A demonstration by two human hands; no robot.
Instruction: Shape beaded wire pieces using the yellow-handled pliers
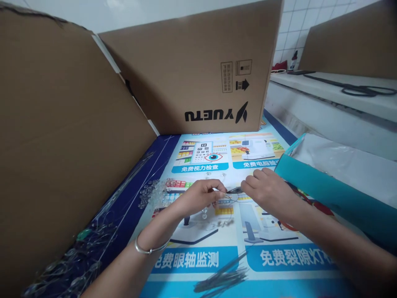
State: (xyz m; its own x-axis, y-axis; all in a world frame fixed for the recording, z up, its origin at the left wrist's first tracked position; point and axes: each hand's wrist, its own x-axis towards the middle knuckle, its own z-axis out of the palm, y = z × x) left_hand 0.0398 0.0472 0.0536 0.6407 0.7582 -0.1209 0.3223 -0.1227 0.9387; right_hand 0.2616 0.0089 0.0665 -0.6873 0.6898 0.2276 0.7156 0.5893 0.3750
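My left hand [206, 194], with a silver bangle on its wrist, pinches a thin wire [232, 200] between thumb and fingertips. Clear beads [204, 213] hang below these fingers. My right hand [263, 188] is wrapped round small pliers [235, 190], whose dark tip points left and meets the wire at my left fingertips. Most of the pliers' handle is hidden in the palm. Loose clear beads [155, 193] lie in a pile left of my left hand. Small pale beads [226, 223] rest on the printed sheet below the hands.
A bundle of thin wires [221, 278] lies at the front. Beaded wire strands [77, 260] stretch along the left. Cardboard panels [173, 74] stand behind and at left. A teal box [335, 186] with a plastic lining is at right; scissors [359, 87] lie on a ledge beyond.
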